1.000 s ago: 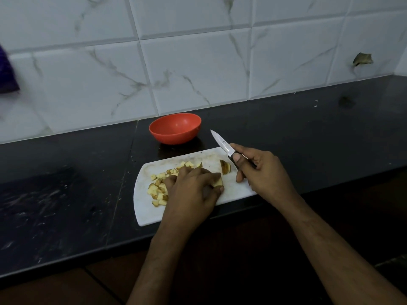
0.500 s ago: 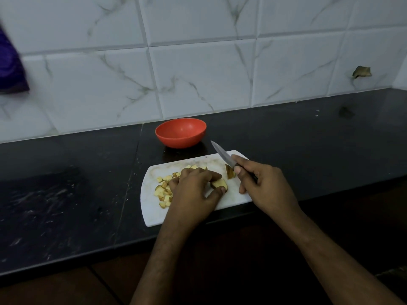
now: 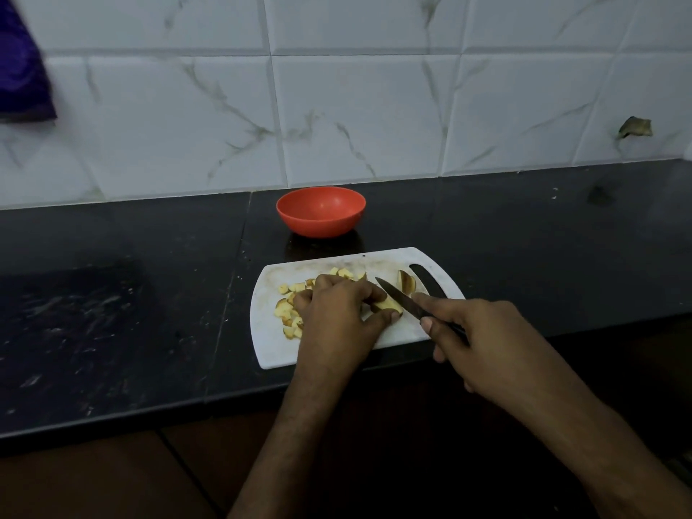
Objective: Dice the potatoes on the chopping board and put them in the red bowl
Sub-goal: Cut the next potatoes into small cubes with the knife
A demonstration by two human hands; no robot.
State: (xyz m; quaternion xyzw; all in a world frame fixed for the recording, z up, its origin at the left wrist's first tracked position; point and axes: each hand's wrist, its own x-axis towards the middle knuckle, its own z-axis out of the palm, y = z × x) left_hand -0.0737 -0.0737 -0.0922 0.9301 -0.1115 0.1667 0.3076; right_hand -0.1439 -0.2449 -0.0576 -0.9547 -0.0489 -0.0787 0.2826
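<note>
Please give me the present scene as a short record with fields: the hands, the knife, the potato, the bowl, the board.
left hand: holds a potato piece on the board
right hand: grips the knife, blade against that piece
diced potato: heap on the board, left of the left hand
uncut wedge: near the board's handle slot
red bowl: behind the board, appears empty
chopping board: white, on dark counter

Red bowl (image 3: 320, 211), plain. White chopping board (image 3: 318, 354), faintly stained. Pale-yellow potato dice (image 3: 286, 310), brown skin edges. Black countertop (image 3: 112, 294), whitish smears toward left edge. White wall tiles (image 3: 355, 118), grey-green veining. Purple cloth (image 3: 22, 76).
</note>
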